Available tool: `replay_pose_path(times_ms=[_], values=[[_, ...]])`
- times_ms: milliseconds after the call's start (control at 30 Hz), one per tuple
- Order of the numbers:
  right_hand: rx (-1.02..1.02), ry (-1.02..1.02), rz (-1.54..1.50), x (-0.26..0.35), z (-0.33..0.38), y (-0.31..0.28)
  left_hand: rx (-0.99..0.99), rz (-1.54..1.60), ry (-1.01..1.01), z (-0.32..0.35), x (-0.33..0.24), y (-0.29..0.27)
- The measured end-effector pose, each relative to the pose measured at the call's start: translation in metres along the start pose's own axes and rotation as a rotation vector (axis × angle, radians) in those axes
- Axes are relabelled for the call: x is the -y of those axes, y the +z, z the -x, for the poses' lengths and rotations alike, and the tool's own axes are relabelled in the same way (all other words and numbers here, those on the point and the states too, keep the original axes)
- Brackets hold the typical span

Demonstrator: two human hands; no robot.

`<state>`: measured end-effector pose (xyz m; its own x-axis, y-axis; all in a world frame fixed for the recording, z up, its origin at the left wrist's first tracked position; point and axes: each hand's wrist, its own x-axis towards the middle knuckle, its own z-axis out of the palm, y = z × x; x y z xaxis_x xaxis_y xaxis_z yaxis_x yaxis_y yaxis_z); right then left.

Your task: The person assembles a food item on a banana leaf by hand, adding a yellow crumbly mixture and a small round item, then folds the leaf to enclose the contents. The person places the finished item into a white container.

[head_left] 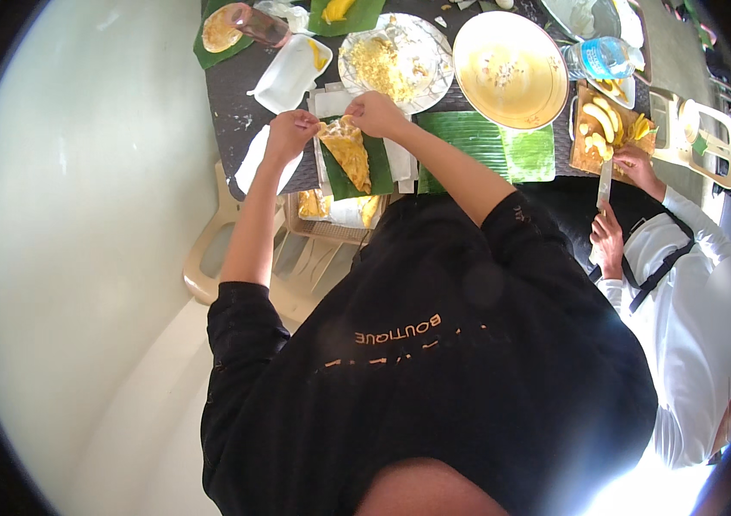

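A folded, wedge-shaped yellow-brown pancake hangs point toward me over a piece of banana leaf. White bits show along its wide far edge. My left hand pinches the left end of that edge, fingers closed. At the other end, the fingertips of my right hand are closed on it too. White paper lies under the leaf. Just beyond my hands is a patterned plate with crumbly yellow food.
A white foam tray and a large cream bowl stand farther back; a wide banana leaf lies right. Below the table edge is a basket. At right, a co-worker's hands use a knife beside peeled bananas.
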<state>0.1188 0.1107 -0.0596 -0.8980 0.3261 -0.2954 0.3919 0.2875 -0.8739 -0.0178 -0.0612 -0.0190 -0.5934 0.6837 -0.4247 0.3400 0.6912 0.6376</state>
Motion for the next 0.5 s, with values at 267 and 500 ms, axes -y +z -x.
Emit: replay_pose_path(times_ms=[267,500], values=[[0.032,-0.079,0.055,-0.014,-0.011,0.01,0.186,-0.06,-0.033,-0.016,-0.003,0.006],[0.051,-0.067,0.05,-0.018,-0.02,0.012,0.269,-0.094,0.029,-0.028,0.0,0.005]])
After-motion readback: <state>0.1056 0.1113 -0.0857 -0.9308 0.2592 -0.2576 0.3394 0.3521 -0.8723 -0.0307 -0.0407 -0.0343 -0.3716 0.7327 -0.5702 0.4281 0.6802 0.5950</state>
